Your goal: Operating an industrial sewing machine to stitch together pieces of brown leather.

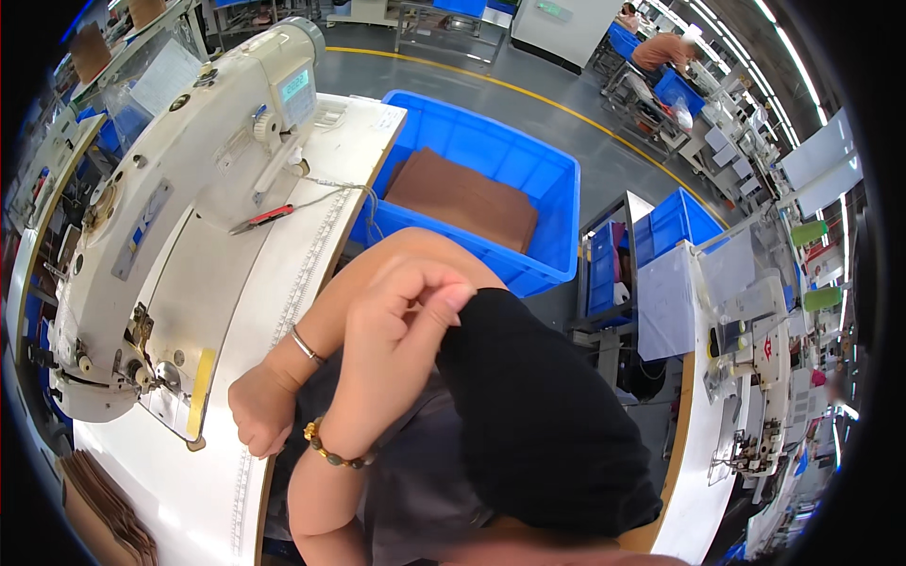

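My left hand (401, 325), with a beaded bracelet (330, 453) at its wrist, is raised across my body. Its thumb and forefinger are pinched at the edge of the black sleeve (547, 406) on my right arm, near the elbow. My right forearm crosses behind it, bare from the elbow down, with a silver bangle (305, 342) at the wrist. Curled into a loose fist, my right hand (264, 410) rests by the front edge of the white sewing table (203, 472); nothing sticks out of it.
A cream sewing machine (160, 179) stands on the table at left, with red-handled thread snips (269, 217) beside it. Brown pieces (104, 509) are stacked at lower left. Beyond my arm, a blue bin (557, 189) holds brown sheets (462, 198). Another sewing machine (760, 377) is at right.
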Demonstrator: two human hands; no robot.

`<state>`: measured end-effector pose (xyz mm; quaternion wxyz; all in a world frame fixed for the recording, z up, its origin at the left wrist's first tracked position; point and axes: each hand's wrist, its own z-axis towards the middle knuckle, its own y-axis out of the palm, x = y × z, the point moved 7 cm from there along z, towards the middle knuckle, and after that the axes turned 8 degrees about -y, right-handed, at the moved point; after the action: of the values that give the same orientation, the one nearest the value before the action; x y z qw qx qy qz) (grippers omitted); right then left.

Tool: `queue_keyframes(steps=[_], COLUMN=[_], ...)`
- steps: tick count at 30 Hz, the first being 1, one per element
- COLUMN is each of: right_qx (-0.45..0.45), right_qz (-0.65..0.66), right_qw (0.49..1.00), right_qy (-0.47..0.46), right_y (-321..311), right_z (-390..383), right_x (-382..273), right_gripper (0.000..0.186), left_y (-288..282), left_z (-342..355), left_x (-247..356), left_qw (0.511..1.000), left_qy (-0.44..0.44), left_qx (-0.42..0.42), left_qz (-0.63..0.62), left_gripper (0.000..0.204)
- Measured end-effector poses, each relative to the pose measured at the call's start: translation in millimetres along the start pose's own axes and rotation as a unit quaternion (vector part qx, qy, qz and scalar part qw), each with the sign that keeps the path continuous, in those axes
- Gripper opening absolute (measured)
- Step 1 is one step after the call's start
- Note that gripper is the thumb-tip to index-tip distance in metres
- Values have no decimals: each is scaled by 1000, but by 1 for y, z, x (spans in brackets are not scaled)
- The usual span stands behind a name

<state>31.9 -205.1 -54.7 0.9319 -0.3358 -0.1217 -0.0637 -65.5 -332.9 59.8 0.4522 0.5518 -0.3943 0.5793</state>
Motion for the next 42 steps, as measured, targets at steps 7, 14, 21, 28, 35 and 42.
queue_keyframes(steps=[7, 14, 21, 28, 35, 42], right_qx=[-10, -82, -94, -98, -79, -101], right_qz=[18, -10, -18, -8, 19, -1], right_qw=[999, 992, 989, 988, 993, 995], right_qy=[46, 99, 109, 116, 80, 21], right_y=[0, -34, -38, -44, -36, -39], right_z=[-5, -27, -31, -30, -22, 3], right_x=[3, 19, 28, 26, 30, 39], right_gripper=[38, 29, 32, 35, 32, 26], left_y=[-31, -59, -68, -76, -82, -119], left_z=[-19, -61, -63, -64, -108, -214], left_x=[-39, -100, -138, -126, -94, -40], left_qw=[988, 969, 962, 945, 875, 774], left_qy=[-76, -196, -226, -129, 42, 76], left_qx=[34, 92, 117, 154, 229, 290], left_qz=[-129, -119, -102, 259, 424, 557], left_gripper=[16, 23, 25, 18, 12, 21])
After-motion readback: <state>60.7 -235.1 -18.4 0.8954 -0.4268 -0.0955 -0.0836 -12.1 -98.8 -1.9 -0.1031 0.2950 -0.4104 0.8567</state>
